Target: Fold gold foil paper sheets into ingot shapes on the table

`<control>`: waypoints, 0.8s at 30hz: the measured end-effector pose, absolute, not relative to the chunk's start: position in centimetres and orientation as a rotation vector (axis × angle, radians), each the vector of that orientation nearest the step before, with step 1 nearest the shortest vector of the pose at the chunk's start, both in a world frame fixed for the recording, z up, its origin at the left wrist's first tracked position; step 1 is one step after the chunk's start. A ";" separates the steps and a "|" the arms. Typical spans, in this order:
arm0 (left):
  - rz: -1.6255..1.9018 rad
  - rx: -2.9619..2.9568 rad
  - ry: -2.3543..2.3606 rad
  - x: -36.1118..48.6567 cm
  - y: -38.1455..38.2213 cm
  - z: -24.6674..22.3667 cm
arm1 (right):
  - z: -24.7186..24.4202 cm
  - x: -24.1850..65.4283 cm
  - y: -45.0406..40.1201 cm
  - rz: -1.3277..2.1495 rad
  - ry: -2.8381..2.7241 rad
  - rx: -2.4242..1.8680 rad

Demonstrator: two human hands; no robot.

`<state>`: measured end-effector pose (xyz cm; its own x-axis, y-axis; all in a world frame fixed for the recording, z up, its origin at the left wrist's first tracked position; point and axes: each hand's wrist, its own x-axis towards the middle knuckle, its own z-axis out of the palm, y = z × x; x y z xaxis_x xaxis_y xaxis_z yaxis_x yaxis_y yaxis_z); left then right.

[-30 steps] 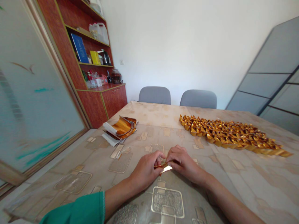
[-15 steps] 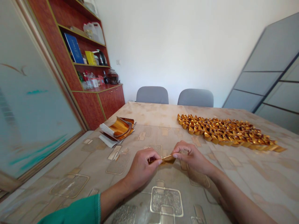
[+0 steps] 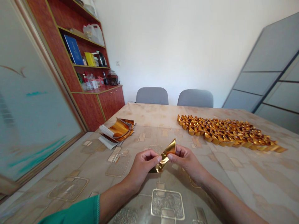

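A partly folded piece of gold foil paper (image 3: 166, 157) is held between both hands above the near middle of the table. My left hand (image 3: 144, 165) pinches its lower left part between thumb and fingers. On the other side, my right hand (image 3: 185, 159) grips it with the thumb in front and the fingers behind. One pointed end of the foil sticks up, and its lower end reaches below my left fingertips. To the right lie rows of folded gold paper ingots (image 3: 224, 132). A curled stack of gold foil sheets (image 3: 120, 129) rests at the left.
The table (image 3: 130, 199) has a patterned, shiny cover. Two grey chairs (image 3: 151, 95) (image 3: 195, 98) stand at its far side. A red-brown cabinet (image 3: 109, 104) with filled shelves is at the back left, and a sliding door (image 3: 35, 102) is at the left.
The foil piece has turned from lying nearly level to slanting, with one end pointing up. My right hand has shifted slightly and rotated with it; my left hand has kept its pinch.
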<state>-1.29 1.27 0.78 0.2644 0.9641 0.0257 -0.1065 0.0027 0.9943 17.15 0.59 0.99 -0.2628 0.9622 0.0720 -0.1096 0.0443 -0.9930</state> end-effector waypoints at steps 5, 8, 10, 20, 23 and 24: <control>0.966 1.206 0.922 -1.3 1.1 0.9 | 0.9 17.7 0.8 1.369 -1.332 -0.979; 0.882 1.184 0.929 -1.4 1.1 0.9 | 0.6 17.8 0.8 1.309 -1.400 -0.948; 0.824 1.171 0.901 -1.4 1.0 1.1 | 0.7 17.8 0.8 1.263 -1.503 -0.917; 0.967 1.131 0.862 -1.5 1.4 1.1 | 0.6 17.4 0.4 1.341 -1.639 -0.961; 1.005 1.050 0.854 -1.5 1.5 0.9 | 0.0 16.7 0.3 1.360 -1.616 -0.930; 1.005 1.025 0.856 -1.5 1.5 0.9 | -0.1 16.6 0.3 1.346 -1.598 -0.930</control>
